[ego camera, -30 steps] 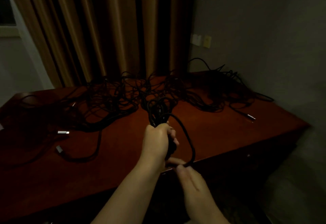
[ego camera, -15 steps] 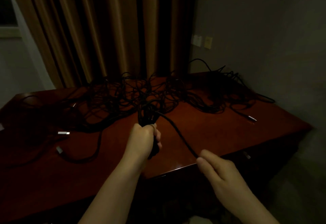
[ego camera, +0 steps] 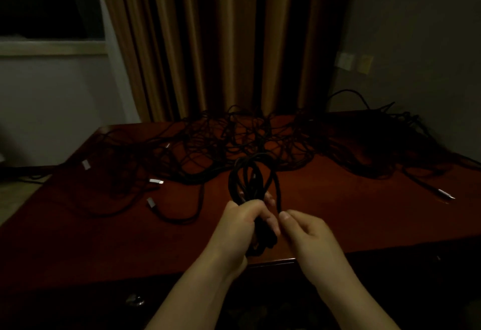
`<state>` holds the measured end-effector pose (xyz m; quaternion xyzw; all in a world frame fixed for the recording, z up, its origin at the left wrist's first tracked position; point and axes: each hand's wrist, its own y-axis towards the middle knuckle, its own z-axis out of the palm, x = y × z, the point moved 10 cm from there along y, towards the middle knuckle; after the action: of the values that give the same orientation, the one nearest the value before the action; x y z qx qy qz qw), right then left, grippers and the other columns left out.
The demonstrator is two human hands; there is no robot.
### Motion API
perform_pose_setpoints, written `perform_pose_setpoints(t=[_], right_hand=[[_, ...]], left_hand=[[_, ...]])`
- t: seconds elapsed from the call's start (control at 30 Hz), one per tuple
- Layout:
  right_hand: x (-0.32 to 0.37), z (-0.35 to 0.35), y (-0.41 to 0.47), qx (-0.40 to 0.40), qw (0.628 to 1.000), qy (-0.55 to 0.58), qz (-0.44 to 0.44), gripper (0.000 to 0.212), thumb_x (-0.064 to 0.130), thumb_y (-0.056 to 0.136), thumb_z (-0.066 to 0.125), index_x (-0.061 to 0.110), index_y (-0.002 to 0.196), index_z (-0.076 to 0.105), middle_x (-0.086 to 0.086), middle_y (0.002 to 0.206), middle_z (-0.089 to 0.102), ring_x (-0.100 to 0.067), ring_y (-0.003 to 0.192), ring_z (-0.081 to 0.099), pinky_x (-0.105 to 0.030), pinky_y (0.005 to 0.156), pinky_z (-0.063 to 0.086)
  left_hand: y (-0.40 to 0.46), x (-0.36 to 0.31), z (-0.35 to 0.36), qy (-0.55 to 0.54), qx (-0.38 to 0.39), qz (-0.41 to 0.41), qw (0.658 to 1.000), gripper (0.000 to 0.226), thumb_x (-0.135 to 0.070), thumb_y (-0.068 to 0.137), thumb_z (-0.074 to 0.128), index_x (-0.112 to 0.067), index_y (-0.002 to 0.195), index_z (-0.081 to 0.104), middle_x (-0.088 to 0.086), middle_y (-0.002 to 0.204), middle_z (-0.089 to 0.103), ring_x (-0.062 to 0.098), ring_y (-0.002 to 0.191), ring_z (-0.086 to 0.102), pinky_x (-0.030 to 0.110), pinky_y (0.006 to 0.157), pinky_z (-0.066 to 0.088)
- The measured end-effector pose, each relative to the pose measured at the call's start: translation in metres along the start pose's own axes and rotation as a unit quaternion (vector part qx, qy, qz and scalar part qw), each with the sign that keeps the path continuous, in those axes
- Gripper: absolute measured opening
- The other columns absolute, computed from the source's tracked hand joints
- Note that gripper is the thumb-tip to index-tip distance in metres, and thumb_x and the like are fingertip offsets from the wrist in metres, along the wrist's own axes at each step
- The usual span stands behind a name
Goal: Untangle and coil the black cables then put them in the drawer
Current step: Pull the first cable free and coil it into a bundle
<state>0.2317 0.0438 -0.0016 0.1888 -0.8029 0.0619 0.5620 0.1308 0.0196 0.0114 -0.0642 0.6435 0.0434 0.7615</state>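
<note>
My left hand (ego camera: pixel 247 221) grips a bundle of black cable loops (ego camera: pixel 250 176) that stands up above the fist over the front of the dark red table (ego camera: pixel 351 215). Right beside it, my right hand (ego camera: pixel 304 228) pinches the same cable's strand where it comes down from the loops. A large tangle of black cables (ego camera: pixel 234 139) sprawls across the back of the table. The drawer front with a round knob (ego camera: pixel 134 301) sits below the table edge, in deep shadow.
Loose cable ends with silver plugs lie at the left (ego camera: pixel 156 181) and one at the right (ego camera: pixel 445 194). Brown curtains (ego camera: pixel 221 43) hang behind the table. A grey wall with a socket plate (ego camera: pixel 345 60) stands to the right.
My right hand has come in from the right with the strand and now sits against my left hand. The loop above my left fist has grown. The view has shifted left.
</note>
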Motion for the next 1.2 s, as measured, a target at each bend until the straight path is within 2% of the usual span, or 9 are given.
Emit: perform_pose_setpoints(t=[0.13,0.23,0.37,0.6,0.7,0.77,0.93,1.07,1.2], right_hand=[[0.009,0.032,0.003,0.076,0.996,0.041,0.018,0.032,0.028,0.097,0.041,0.020,0.084,0.069,0.003,0.088,0.071,-0.005,0.088,0.065,-0.032,0.082,0.052],[0.018,0.062,0.005,0.132,0.989,0.065,0.015,0.027,0.030,0.096,0.043,0.030,0.088,0.069,0.017,0.088,0.071,0.004,0.089,0.064,-0.019,0.080,0.051],[0.003,0.090,0.003,0.176,0.973,0.130,0.071,0.032,0.046,0.081,0.048,0.015,0.078,0.057,0.006,0.054,0.042,-0.008,0.045,0.038,-0.019,0.047,0.030],[-0.014,0.144,-0.015,0.271,0.956,0.062,0.096,0.050,0.055,0.082,0.033,0.016,0.071,0.062,0.005,0.049,0.042,-0.008,0.044,0.039,-0.017,0.048,0.033],[0.008,0.150,-0.022,0.273,0.961,-0.050,0.020,0.050,0.057,0.085,0.030,0.021,0.082,0.065,0.014,0.054,0.050,0.001,0.052,0.046,-0.019,0.053,0.038],[0.035,0.137,-0.024,0.264,0.951,-0.150,-0.056,0.043,0.063,0.082,0.039,0.034,0.100,0.064,0.024,0.081,0.058,0.008,0.080,0.055,-0.012,0.073,0.043],[0.093,0.076,-0.020,0.188,0.955,-0.183,-0.140,0.024,0.058,0.074,0.050,0.036,0.077,0.059,0.014,0.079,0.064,-0.003,0.068,0.059,-0.022,0.064,0.050],[0.095,0.055,-0.008,0.123,0.979,-0.068,-0.148,0.015,0.037,0.084,0.050,0.032,0.074,0.060,0.008,0.052,0.049,-0.004,0.046,0.042,-0.015,0.046,0.034],[0.084,0.046,0.000,0.100,0.986,-0.005,-0.136,0.027,0.046,0.078,0.043,0.026,0.072,0.061,0.006,0.056,0.045,-0.005,0.051,0.040,-0.017,0.050,0.034]], left_hand=[[-0.011,0.001,-0.021,-0.040,0.030,-0.018,0.999,0.026,-0.009,0.074,0.059,-0.007,0.099,0.070,0.004,0.072,0.064,0.010,0.055,0.050,0.026,0.057,0.041],[-0.016,-0.003,-0.047,-0.011,-0.008,-0.004,1.000,0.027,-0.011,0.092,0.053,-0.015,0.078,0.076,0.009,0.074,0.059,0.014,0.065,0.055,0.026,0.061,0.044],[-0.018,-0.029,-0.099,-0.069,-0.126,0.037,0.989,0.035,-0.016,0.093,0.051,-0.014,0.062,0.068,0.002,0.072,0.067,0.021,0.084,0.064,0.039,0.081,0.051],[-0.027,-0.052,-0.168,-0.291,-0.310,0.140,0.894,0.032,-0.012,0.096,0.050,-0.011,0.064,0.056,-0.003,0.051,0.048,0.009,0.044,0.052,0.026,0.052,0.048],[-0.039,-0.062,-0.187,-0.163,-0.403,0.174,0.884,0.051,-0.016,0.098,0.049,-0.015,0.048,0.058,-0.006,0.045,0.053,0.005,0.052,0.054,0.025,0.070,0.047],[-0.042,-0.074,-0.194,0.024,-0.434,0.191,0.880,0.035,-0.021,0.098,0.048,-0.008,0.069,0.061,-0.002,0.054,0.058,0.000,0.053,0.056,0.014,0.062,0.046],[-0.025,-0.061,-0.172,0.380,-0.317,0.133,0.859,0.037,-0.049,0.089,0.053,-0.019,0.109,0.056,-0.005,0.089,0.061,0.017,0.088,0.061,0.032,0.074,0.050],[-0.013,-0.030,-0.132,0.416,-0.183,0.024,0.890,0.091,-0.086,0.057,0.017,-0.023,0.110,0.057,-0.009,0.085,0.057,0.016,0.088,0.059,0.034,0.081,0.049],[-0.012,-0.008,-0.096,0.379,-0.058,-0.018,0.923,0.103,-0.088,0.056,0.004,-0.018,0.107,0.060,-0.004,0.077,0.058,0.012,0.066,0.057,0.030,0.071,0.048]])
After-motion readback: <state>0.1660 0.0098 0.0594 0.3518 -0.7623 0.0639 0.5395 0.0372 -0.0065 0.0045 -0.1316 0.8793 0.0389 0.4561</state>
